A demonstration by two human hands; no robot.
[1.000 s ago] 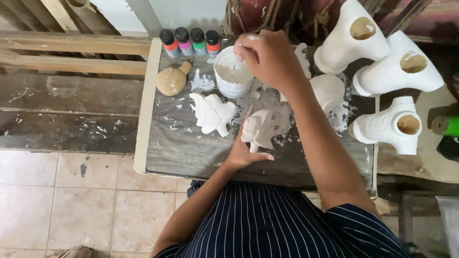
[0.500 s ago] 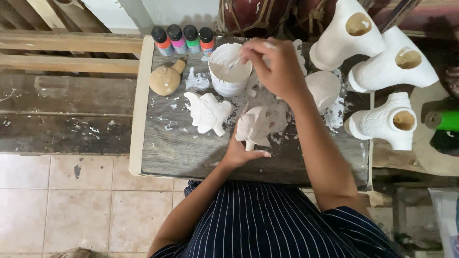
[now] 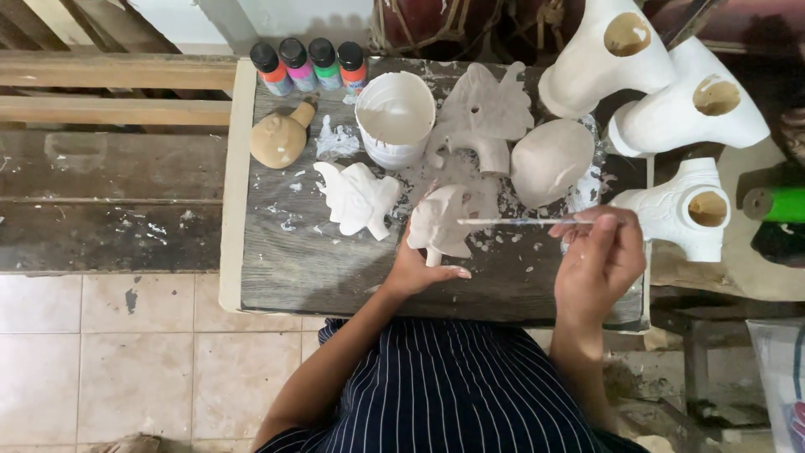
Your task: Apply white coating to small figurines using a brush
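Left hand [image 3: 417, 270] covers the bottom of the pale leaf-shaped carved figure [image 3: 443, 220]. Thin brush's [image 3: 520, 221] tip is too small to make out. Green cylinder [image 3: 776, 204] and top white hollow vase-like casting [image 3: 605, 52] get cut off at the pic's edges.

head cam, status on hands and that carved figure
Left hand steadies carved figure on table. Right hand grips brush, tip at figure. White paint cup behind, clear.

Right hand [image 3: 597, 267] with brush [image 3: 520, 221] over clay figure [image 3: 443, 223] in left hand [image 3: 417, 270].
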